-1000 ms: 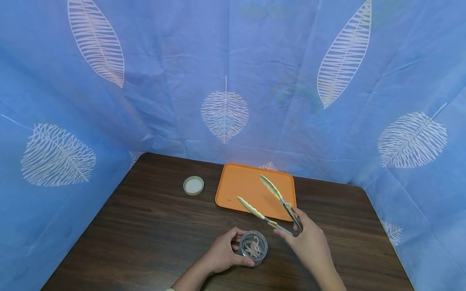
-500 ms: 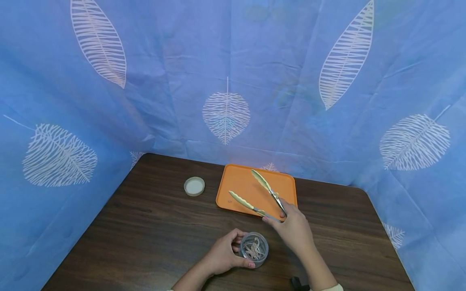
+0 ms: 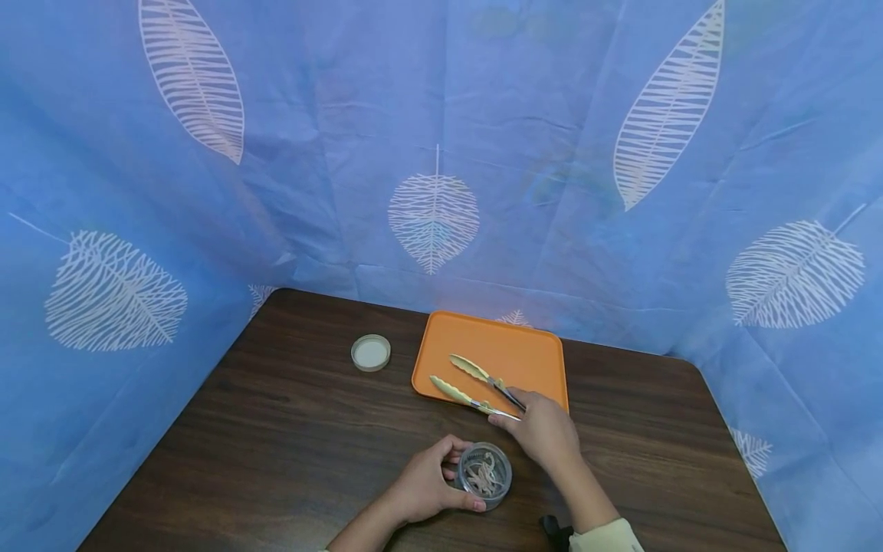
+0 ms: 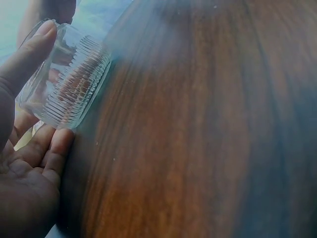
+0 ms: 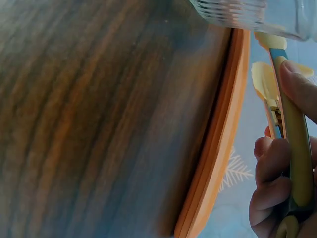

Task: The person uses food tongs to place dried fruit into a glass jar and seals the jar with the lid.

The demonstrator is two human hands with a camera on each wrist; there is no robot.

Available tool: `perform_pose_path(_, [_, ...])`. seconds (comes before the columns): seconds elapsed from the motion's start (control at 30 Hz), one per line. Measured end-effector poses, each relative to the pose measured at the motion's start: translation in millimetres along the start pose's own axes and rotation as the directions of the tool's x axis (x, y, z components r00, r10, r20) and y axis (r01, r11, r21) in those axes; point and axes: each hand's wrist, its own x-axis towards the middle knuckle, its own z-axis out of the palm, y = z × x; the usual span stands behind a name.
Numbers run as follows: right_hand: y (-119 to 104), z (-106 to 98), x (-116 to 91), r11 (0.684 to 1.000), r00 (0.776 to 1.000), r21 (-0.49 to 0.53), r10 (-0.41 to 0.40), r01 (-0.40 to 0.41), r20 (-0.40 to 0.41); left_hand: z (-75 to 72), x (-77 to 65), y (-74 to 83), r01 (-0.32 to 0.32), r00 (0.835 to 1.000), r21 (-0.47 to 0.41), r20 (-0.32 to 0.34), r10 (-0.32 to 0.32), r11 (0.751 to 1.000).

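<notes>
My left hand (image 3: 428, 481) holds a small clear jar (image 3: 508, 469) on the table, thumb on the near side and fingers round the back. Thin, pale, curly strips (image 3: 485, 474) lie inside it. In the left wrist view the ridged lower wall of the jar (image 4: 74, 89) shows, close to the wood. My right hand (image 3: 548, 433) grips metal tongs (image 3: 451, 389) with pale yellow scalloped tips. The tongs are spread, and their tips overlap the left part of the orange tray (image 3: 531, 360). Nothing shows between the tips. In the right wrist view fingers curl round the tongs (image 5: 297, 144).
A round lid (image 3: 371, 353) with a white inside lies left of the tray on the dark wooden table (image 3: 290, 414). Blue cloth (image 3: 552, 230) with white leaf prints hangs behind and at both sides. A black object (image 3: 554, 529) shows by the right sleeve.
My right hand has moved the tongs left and down toward the tray's near left part, and their tips have come closer together. The left hand stays with the jar.
</notes>
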Motion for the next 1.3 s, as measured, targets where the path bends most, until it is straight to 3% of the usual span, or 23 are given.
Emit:
perform_pose_path(0.3, [-7, 0, 3, 0.994, 0.999, -0.105, -0.037, 0.038, 0.01, 0.9, 0.2, -1.8, -0.006, 1.0, -0.01, 0.01, 0.006, 1.0])
perform_pose_path(0.63, [-12, -3, 1, 0.993, 0.999, -0.106, -0.042, 0.043, 0.012, 1.7, -0.2, -0.8, -0.016, 1.0, -0.007, 0.008, 0.016, 1.0])
perform_pose_path(1.07, [3, 3, 1, 1.0, 1.0, 0.029, 0.005, -0.006, 0.029, 0.1, 0.7, -2.4, -0.01, 1.0, -0.014, 0.005, 0.01, 1.0])
perform_pose_path(1.3, [8, -6, -13, 0.996, 0.999, 0.087, 0.026, -0.028, 0.019, -1.0, 0.1, 0.7, -0.026, 1.0, -0.008, 0.0, 0.026, 1.0])
